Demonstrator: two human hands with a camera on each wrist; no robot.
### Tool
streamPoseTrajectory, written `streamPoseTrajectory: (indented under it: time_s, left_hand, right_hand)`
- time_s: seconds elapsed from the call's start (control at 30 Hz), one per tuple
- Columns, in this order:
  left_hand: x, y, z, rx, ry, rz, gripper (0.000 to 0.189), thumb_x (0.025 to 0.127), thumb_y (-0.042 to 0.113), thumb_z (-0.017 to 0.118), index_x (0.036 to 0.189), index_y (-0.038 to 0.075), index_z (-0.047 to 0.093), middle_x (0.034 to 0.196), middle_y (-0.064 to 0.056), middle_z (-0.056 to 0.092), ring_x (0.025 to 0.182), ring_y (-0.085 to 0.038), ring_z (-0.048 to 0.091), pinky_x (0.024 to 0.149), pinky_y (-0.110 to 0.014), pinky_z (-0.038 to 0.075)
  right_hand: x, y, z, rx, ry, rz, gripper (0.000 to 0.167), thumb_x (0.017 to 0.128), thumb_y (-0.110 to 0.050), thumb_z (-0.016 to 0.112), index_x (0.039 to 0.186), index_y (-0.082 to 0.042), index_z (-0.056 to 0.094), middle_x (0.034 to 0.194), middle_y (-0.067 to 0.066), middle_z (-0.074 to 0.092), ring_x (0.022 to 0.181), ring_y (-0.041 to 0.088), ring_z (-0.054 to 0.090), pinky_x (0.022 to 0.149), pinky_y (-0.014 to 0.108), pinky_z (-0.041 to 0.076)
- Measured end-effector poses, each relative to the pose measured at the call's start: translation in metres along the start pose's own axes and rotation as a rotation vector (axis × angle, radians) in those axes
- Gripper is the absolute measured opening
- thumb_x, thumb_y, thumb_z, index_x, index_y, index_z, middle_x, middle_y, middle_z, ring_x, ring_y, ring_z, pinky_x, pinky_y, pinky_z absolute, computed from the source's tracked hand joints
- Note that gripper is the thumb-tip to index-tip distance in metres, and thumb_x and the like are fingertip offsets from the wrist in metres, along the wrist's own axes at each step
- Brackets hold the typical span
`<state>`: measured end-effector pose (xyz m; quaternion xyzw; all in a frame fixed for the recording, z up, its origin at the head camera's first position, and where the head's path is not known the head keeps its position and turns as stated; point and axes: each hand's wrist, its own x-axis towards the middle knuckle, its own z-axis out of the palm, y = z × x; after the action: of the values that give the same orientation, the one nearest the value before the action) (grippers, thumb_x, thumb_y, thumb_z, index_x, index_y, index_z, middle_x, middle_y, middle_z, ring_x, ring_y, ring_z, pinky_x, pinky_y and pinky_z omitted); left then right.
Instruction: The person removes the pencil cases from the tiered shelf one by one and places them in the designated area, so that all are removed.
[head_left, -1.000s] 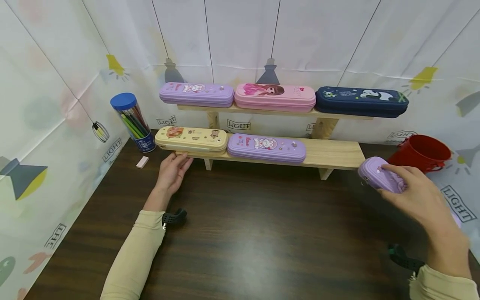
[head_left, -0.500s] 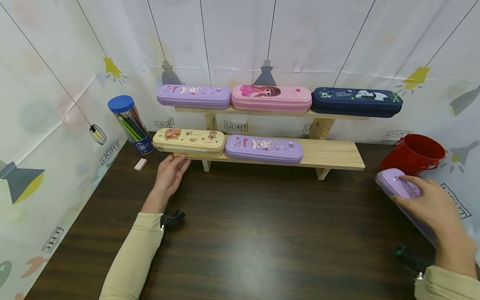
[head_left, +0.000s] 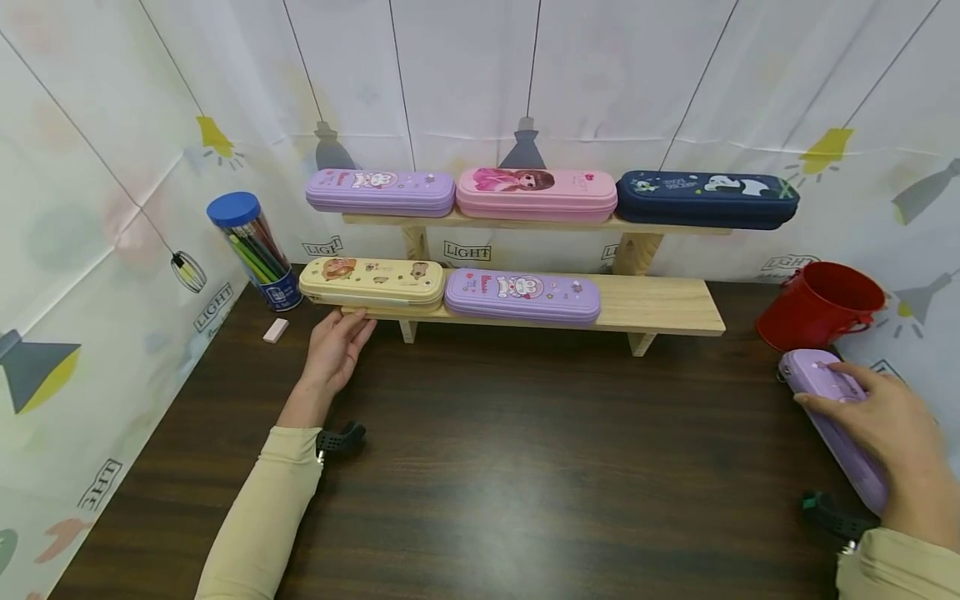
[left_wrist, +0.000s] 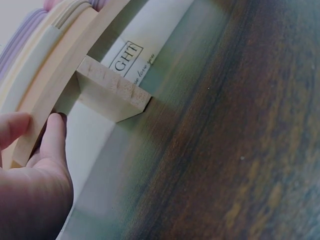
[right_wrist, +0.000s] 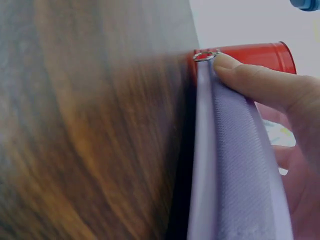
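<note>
My left hand (head_left: 333,350) grips the left end of the lower board of a two-tier wooden shelf (head_left: 663,307); in the left wrist view the thumb and a finger lie on either side of the board's edge (left_wrist: 50,95). Just above that hand sits a yellow pencil case (head_left: 371,282) with animal prints, beside a purple pencil case (head_left: 522,296) with a rabbit. At the far right, my right hand (head_left: 896,421) holds another purple pencil case (head_left: 851,454) low at the table, its far end by the red bucket (head_left: 810,321). A metal zip ring (right_wrist: 204,57) shows near the thumb.
On the upper tier stand a purple (head_left: 380,193), a pink (head_left: 536,195) and a navy panda pencil case (head_left: 705,198). A blue-lidded tub of pencils (head_left: 255,250) and a small pale eraser (head_left: 276,331) are at the left. Printed cloth (head_left: 465,83) walls the table (head_left: 510,467).
My right hand has carried the purple pencil case right, toward me and down, away from the shelf's right end. The left hand keeps its grip on the board. The head view has shifted slightly.
</note>
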<state>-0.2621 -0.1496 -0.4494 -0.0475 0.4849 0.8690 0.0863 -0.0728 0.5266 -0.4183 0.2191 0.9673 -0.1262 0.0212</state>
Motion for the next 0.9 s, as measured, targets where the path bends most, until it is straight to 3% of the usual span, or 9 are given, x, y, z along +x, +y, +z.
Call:
streamPoseTrajectory:
  time_s: [0.2, 0.5, 0.73, 0.9]
  left_hand:
    - [0.0, 0.0, -0.001, -0.015, -0.006, -0.001, 0.054, 0.103, 0.003, 0.049, 0.153, 0.002, 0.028, 0.129, -0.005, 0.057, 0.111, -0.006, 0.066, 0.101, -0.02, 0.053]
    - [-0.001, 0.0, 0.0, -0.019, -0.001, 0.001, 0.052, 0.103, 0.002, 0.048, 0.151, 0.002, 0.03, 0.128, -0.005, 0.058, 0.11, -0.005, 0.066, 0.101, -0.02, 0.053]
    - [-0.002, 0.0, 0.001, -0.015, 0.001, 0.004, 0.051, 0.104, 0.003, 0.048, 0.151, 0.002, 0.03, 0.128, -0.005, 0.057, 0.109, -0.005, 0.067, 0.1, -0.02, 0.054]
    - [-0.003, 0.001, 0.001, -0.026, -0.002, -0.005, 0.051, 0.103, 0.003, 0.048, 0.151, 0.002, 0.03, 0.127, -0.005, 0.058, 0.109, -0.006, 0.067, 0.099, -0.02, 0.054]
  right_hand:
    - [0.001, 0.009, -0.003, 0.018, -0.007, -0.06, 0.091, 0.088, -0.059, 0.063, 0.145, 0.006, 0.036, 0.134, 0.049, 0.033, 0.115, 0.063, 0.032, 0.089, 0.08, 0.035]
    - [0.0, 0.014, -0.004, 0.044, -0.04, -0.061, 0.093, 0.088, -0.06, 0.062, 0.145, 0.008, 0.034, 0.132, 0.051, 0.029, 0.113, 0.064, 0.029, 0.088, 0.081, 0.035]
    - [-0.004, 0.002, -0.011, 0.047, -0.036, -0.068, 0.092, 0.09, -0.056, 0.062, 0.149, 0.007, 0.029, 0.139, 0.05, 0.023, 0.121, 0.066, 0.025, 0.092, 0.083, 0.031]
    - [-0.003, -0.021, -0.017, 0.041, -0.005, -0.153, 0.089, 0.09, -0.057, 0.062, 0.148, 0.005, 0.035, 0.142, 0.047, 0.03, 0.124, 0.064, 0.028, 0.09, 0.084, 0.029]
